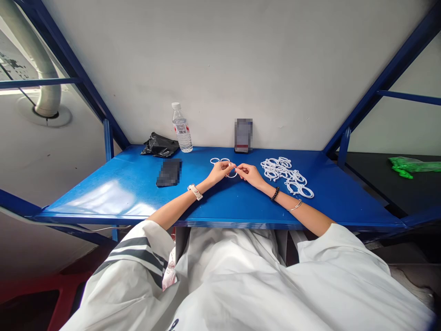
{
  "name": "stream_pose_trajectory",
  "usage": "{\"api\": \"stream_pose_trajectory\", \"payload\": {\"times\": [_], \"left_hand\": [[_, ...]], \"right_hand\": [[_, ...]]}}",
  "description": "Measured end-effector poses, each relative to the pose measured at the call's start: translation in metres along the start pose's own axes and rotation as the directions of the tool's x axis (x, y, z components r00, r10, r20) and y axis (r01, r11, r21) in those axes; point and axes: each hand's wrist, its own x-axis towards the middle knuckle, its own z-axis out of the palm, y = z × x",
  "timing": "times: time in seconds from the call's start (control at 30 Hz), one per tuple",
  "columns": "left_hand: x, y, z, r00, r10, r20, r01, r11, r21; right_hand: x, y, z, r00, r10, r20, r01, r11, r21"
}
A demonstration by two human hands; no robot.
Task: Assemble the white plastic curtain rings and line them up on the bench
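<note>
My left hand [219,172] and my right hand [251,174] meet over the middle of the blue table, fingertips almost touching. Both are closed in a pinch. A thin white ring [233,175] hangs between them, its upper part hidden by the fingers. My left fingers grip this ring. Whatever my right thumb and finger pinch at its edge is too small to make out. Just beyond my left hand lie two more white rings [214,161]. To the right of my right hand is a loose pile of similar white rings [280,169], several overlapping.
Along the wall stand a water bottle [182,128] and an upright phone [243,136]. A crumpled black plastic bag [160,145] and a dark flat object [168,173] lie at left. Blue frame bars [375,78] flank the table [220,209]. Green items [406,166] lie on a black surface at right.
</note>
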Motion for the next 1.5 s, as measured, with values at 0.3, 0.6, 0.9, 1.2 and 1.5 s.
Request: {"api": "stream_pose_trajectory", "payload": {"times": [0.3, 0.6, 0.9, 1.2, 1.5], "left_hand": [[0.001, -0.004, -0.001, 1.000, 0.001, -0.022, -0.002, 0.998, -0.060], [0.002, -0.003, -0.001, 1.000, 0.003, -0.030, -0.005, 0.999, -0.043], [0.001, 0.002, 0.000, 0.999, -0.013, -0.051, 0.008, 0.996, -0.094], [-0.002, 0.008, 0.000, 0.999, -0.047, 0.010, 0.048, 0.980, -0.191], [-0.003, 0.007, 0.000, 0.998, -0.060, 0.027, 0.065, 0.967, -0.247]], "right_hand": [[0.003, 0.001, -0.001, 0.995, 0.044, -0.085, -0.036, 0.995, 0.096], [0.003, 0.000, -0.001, 0.988, 0.080, -0.129, -0.053, 0.978, 0.202], [0.003, 0.001, 0.000, 0.984, 0.105, -0.143, -0.063, 0.961, 0.269], [0.004, -0.001, -0.001, 0.985, 0.122, -0.122, -0.080, 0.950, 0.301], [0.004, 0.001, -0.002, 0.992, 0.084, -0.099, -0.049, 0.946, 0.320]]}}
